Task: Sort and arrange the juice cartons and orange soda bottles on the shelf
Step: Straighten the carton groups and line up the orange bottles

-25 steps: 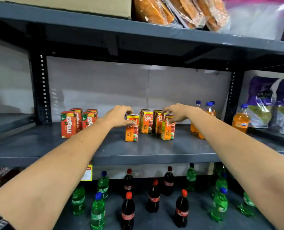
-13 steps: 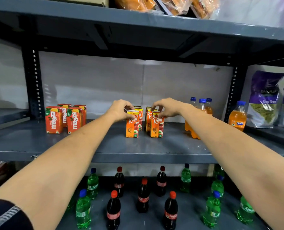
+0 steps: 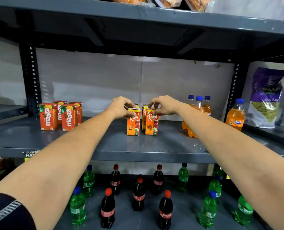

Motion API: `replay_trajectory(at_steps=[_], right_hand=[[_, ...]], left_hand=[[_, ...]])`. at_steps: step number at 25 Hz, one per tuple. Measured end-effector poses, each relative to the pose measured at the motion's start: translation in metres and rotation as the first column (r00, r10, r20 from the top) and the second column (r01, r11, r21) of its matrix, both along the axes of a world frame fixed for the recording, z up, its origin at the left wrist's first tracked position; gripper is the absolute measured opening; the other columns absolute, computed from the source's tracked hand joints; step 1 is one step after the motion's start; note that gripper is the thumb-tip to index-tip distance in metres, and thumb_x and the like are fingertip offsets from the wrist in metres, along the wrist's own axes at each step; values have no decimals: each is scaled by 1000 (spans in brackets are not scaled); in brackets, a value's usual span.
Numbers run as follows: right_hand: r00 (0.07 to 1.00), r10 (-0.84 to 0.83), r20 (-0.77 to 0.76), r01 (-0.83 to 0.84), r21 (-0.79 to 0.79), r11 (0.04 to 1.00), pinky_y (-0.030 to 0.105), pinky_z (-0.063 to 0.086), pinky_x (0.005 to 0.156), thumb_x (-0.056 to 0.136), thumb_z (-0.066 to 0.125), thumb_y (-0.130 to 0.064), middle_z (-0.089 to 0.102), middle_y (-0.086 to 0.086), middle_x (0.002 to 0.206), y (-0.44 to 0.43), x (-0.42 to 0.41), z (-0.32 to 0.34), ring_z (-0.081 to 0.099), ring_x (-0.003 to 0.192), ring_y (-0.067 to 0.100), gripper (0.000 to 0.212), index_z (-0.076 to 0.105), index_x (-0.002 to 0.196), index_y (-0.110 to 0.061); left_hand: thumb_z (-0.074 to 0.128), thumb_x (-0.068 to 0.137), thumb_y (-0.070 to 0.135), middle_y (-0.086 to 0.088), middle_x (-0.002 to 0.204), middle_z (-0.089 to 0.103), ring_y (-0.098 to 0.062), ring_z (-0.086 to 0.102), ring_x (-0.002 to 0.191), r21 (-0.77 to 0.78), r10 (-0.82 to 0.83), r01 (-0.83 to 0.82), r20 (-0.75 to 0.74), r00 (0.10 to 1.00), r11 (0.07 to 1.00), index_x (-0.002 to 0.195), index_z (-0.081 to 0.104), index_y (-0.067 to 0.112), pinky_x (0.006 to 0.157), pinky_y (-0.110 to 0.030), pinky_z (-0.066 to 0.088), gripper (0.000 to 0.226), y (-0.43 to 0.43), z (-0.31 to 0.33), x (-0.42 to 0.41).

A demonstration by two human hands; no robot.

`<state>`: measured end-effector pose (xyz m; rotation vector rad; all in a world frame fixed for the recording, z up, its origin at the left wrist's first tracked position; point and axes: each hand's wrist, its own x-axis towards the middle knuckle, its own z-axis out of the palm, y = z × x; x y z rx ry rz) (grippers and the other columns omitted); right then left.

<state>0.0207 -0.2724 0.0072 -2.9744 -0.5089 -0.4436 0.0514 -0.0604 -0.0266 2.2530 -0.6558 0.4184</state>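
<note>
On the grey middle shelf (image 3: 114, 146) stand two front orange "Real" apple juice cartons. My left hand (image 3: 121, 106) grips the top of the left carton (image 3: 133, 123). My right hand (image 3: 164, 105) grips the top of the right carton (image 3: 152, 123). More Real cartons stand behind them, mostly hidden. Several red-orange Maaza cartons (image 3: 60, 115) form a block at the shelf's left. Three orange soda bottles (image 3: 198, 105) with blue caps cluster at the right, partly behind my right forearm. One more Fanta bottle (image 3: 235, 116) stands past the upright post.
Purple snack bags (image 3: 267, 98) sit at far right. The lower shelf holds green Sprite bottles (image 3: 208, 211) and dark cola bottles (image 3: 138, 195). Packaged goods lie on the top shelf (image 3: 154, 15). Black perforated posts (image 3: 30, 77) frame the bay.
The two front Real cartons, tilted and apart a second ago, now stand upright, side by side and facing forward. Both hands stay on their tops.
</note>
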Motion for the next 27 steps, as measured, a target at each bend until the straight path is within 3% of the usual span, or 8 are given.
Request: replay_trajectory(at_steps=[6, 20, 27], right_hand=[[998, 22, -53, -16, 97, 995, 20, 54, 64, 88, 62, -16, 57, 10, 128, -1, -4, 1, 58, 105, 21, 37, 55, 124, -14], [997, -20, 68, 20, 8, 1000, 35, 46, 96, 79, 73, -15, 56, 8, 134, 4, -5, -18, 54, 121, 26, 55, 51, 129, -15], [998, -50, 43, 49, 26, 998, 39, 42, 101, 80, 72, -27, 52, 10, 137, -2, -26, -26, 51, 123, 27, 64, 42, 135, -16]], left_hand=[[78, 73, 13, -13, 115, 65, -23, 59, 99, 27, -2, 2, -8, 1000, 1000, 109, 65, 8, 71, -30, 54, 39, -3, 2, -1], [79, 72, 19, -10, 117, 66, -24, 59, 108, 89, 41, -50, 103, 994, 995, 113, 66, 12, 94, -38, 47, 43, -1, -4, -2], [70, 82, 33, -10, 139, 49, -28, 43, 128, 215, 52, -93, 188, 981, 972, 137, 41, 18, 105, -50, 38, 64, 7, -16, -14]])
